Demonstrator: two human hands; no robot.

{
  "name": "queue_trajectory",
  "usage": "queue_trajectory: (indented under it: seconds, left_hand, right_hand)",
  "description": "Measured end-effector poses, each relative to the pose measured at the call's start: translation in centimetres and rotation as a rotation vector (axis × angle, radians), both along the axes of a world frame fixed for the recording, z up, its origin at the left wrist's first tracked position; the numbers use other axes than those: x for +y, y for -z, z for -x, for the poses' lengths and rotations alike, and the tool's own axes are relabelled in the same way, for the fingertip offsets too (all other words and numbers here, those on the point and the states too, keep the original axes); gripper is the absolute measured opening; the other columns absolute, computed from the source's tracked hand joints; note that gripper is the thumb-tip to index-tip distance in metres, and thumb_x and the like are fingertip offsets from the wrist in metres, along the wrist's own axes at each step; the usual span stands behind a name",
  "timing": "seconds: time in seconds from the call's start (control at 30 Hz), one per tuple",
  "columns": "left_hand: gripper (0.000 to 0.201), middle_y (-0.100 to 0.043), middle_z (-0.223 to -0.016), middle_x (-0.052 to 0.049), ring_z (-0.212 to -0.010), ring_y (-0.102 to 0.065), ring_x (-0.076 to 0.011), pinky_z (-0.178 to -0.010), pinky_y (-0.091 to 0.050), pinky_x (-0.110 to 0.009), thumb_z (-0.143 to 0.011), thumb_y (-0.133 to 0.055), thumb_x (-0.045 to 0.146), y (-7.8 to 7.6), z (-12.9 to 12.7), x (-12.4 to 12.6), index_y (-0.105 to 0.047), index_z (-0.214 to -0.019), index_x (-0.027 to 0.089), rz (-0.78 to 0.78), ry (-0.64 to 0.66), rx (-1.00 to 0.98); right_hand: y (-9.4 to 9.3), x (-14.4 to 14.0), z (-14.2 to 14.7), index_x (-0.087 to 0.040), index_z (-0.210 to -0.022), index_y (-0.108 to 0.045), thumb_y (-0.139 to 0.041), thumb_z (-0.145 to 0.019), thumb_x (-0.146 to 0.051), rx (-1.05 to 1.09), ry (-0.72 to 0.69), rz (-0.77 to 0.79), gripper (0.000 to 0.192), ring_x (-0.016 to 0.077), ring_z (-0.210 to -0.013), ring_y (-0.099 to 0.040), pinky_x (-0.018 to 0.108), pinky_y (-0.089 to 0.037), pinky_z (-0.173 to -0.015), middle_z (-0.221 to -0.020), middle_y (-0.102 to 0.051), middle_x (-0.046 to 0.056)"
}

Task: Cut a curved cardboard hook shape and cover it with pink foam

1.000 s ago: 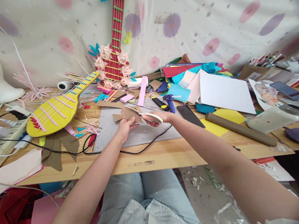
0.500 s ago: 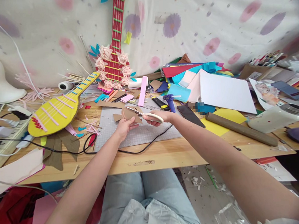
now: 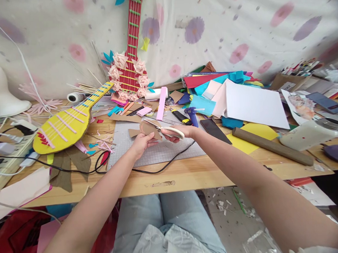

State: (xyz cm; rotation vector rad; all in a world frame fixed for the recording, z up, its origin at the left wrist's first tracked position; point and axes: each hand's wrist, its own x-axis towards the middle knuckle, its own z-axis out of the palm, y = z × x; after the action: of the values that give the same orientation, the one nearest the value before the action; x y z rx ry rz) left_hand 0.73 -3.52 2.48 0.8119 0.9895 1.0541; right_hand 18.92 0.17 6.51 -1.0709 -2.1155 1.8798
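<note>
My left hand (image 3: 143, 144) pinches a piece of brown cardboard (image 3: 146, 128) with a rounded outline, above the grey cutting mat. In my right hand (image 3: 175, 133) is a pair of scissors with cream handles (image 3: 176, 131). Their blades point left and lie at the cardboard, partly hidden by it. Under both hands stretches the cutting mat (image 3: 162, 156), with a black cable (image 3: 166, 168) running across its front edge. More brown cardboard scraps (image 3: 125, 118) lie just behind my left hand.
A yellow paper lute (image 3: 63, 129) lies at left; a red one with paper roses (image 3: 130, 73) leans on the curtain. Right of the mat are a blue glue gun (image 3: 191, 115), a phone (image 3: 215, 131), a brown roll (image 3: 270, 146), white board (image 3: 255, 102) and a jar (image 3: 311, 133).
The view shifts very slightly. The scissor blades sit a little differently against the cardboard; both hands keep nearly the same place and grip.
</note>
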Motion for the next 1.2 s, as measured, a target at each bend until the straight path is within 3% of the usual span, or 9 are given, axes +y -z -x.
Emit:
queue_trajectory:
  seconds: [0.5, 0.7, 0.93, 1.2]
  left_hand:
    - [0.026, -0.069, -0.081, -0.015, -0.080, -0.066, -0.0237, -0.076, -0.049, -0.035, -0.068, -0.067, 0.023, -0.23, 0.29, -0.09, -0.065, -0.089, 0.006, 0.008, 0.096, 0.000]
    - [0.025, -0.069, -0.081, -0.015, -0.079, -0.066, -0.0230, -0.075, -0.050, -0.034, -0.069, -0.066, 0.022, -0.34, 0.34, -0.37, -0.065, -0.087, 0.005, 0.023, 0.112, -0.004]
    - [0.027, -0.069, -0.081, -0.016, -0.078, -0.066, -0.0241, -0.074, -0.050, -0.035, -0.068, -0.067, 0.024, -0.30, 0.34, -0.24, -0.066, -0.088, 0.006, 0.023, 0.125, 0.030]
    - [0.019, -0.070, -0.077, -0.014, -0.072, -0.066, -0.0210, -0.075, -0.050, -0.035, -0.072, -0.063, 0.023, -0.69, 0.12, -0.30, -0.066, -0.082, 0.007, 0.034, 0.137, 0.079]
  right_hand:
    - [-0.57, 0.04, -0.50, -0.014, -0.064, -0.043, -0.043, -0.067, -0.072, -0.132, 0.056, -0.045, 0.058, 0.0016, -0.038, -0.032, 0.014, -0.026, -0.035, -0.050, -0.036, -0.006]
    - [-0.88, -0.18, -0.72, -0.013, -0.065, -0.046, -0.043, -0.066, -0.073, -0.217, 0.081, -0.094, 0.060, 0.0029, -0.042, -0.038, 0.016, -0.032, -0.038, -0.055, -0.042, -0.003]
    - [-0.42, 0.25, -0.57, -0.013, -0.068, -0.044, -0.039, -0.073, -0.068, -0.051, -0.079, -0.017, 0.055, 0.0030, -0.041, -0.035, 0.016, -0.029, -0.037, -0.053, -0.039, -0.004]
    - [-0.43, 0.22, -0.17, -0.013, -0.068, -0.044, -0.035, -0.078, -0.064, -0.018, -0.081, 0.008, 0.053, 0.0028, -0.038, -0.032, 0.016, -0.027, -0.036, -0.050, -0.036, -0.005]
